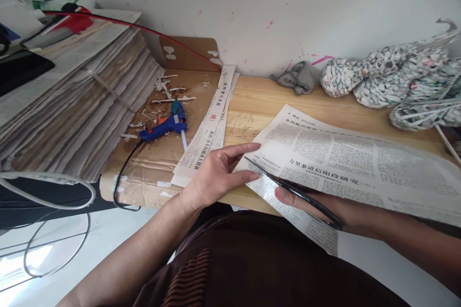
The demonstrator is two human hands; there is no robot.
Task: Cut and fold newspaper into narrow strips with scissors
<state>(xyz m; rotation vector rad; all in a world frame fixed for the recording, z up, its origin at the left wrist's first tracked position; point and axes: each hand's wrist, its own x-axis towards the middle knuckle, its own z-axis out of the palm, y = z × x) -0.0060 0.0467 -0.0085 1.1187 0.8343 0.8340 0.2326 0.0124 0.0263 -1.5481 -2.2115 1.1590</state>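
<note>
A sheet of newspaper point(334, 153) spreads over the right part of the table, with its near side hanging past the edge. My left hand point(219, 172) pinches its left end between thumb and fingers. Black scissors point(288, 187) are in my right hand point(302, 201), its thumb on the handle. The blades lie along the paper and point at my left hand. Below them a strip of newspaper point(306, 223) droops down, parted from the main sheet along the cut. Part of my right hand is hidden under the sheet.
Cut newspaper strips point(207, 139) lie left of my hand on cardboard point(144, 177). A blue glue gun point(165, 124) with a black cord rests among paper scraps. Left is a tall newspaper stack point(118, 76). At the back right are a grey cloth point(297, 79) and twisted paper bundles point(389, 76).
</note>
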